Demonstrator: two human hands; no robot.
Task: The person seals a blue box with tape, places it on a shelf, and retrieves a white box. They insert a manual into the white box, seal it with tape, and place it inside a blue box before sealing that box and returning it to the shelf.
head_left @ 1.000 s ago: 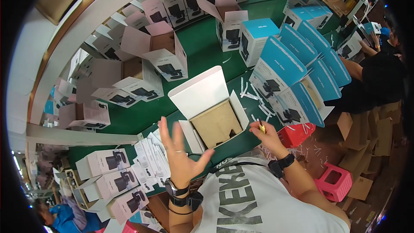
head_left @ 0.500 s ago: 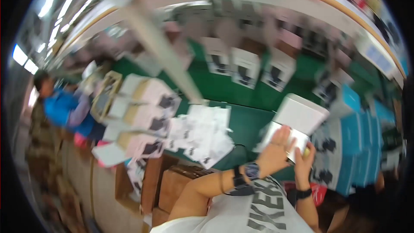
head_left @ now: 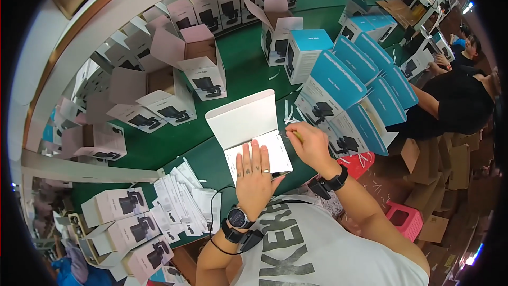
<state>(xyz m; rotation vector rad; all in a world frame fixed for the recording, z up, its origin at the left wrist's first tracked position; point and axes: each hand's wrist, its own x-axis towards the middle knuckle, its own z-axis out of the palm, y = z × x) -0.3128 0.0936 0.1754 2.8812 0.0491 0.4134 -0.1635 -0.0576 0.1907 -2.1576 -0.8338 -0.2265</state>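
Observation:
In front of me an open box (head_left: 241, 124) lies with its white lid raised at the far side. My left hand (head_left: 253, 172) presses flat on the white sheet or tray (head_left: 278, 159) inside it, fingers stretched out. To the right of the box, just off its edge, my right hand (head_left: 312, 148) is closed around a small yellow object (head_left: 298, 136), mostly hidden by the fingers. Thin white strips (head_left: 288, 112) lie on the green table beyond that hand.
Blue-flapped boxes (head_left: 338, 82) stand close on the right. Opened boxes (head_left: 209, 82) line the far left. A pile of white leaflets (head_left: 182, 196) lies left of my left arm, with a black cable (head_left: 212, 206) nearby. A co-worker (head_left: 465, 106) is at the right.
My view has swung to the right, so the open box now appears nearer the middle. My right hand has moved away from my left hand, off the box. My left hand stays on the box.

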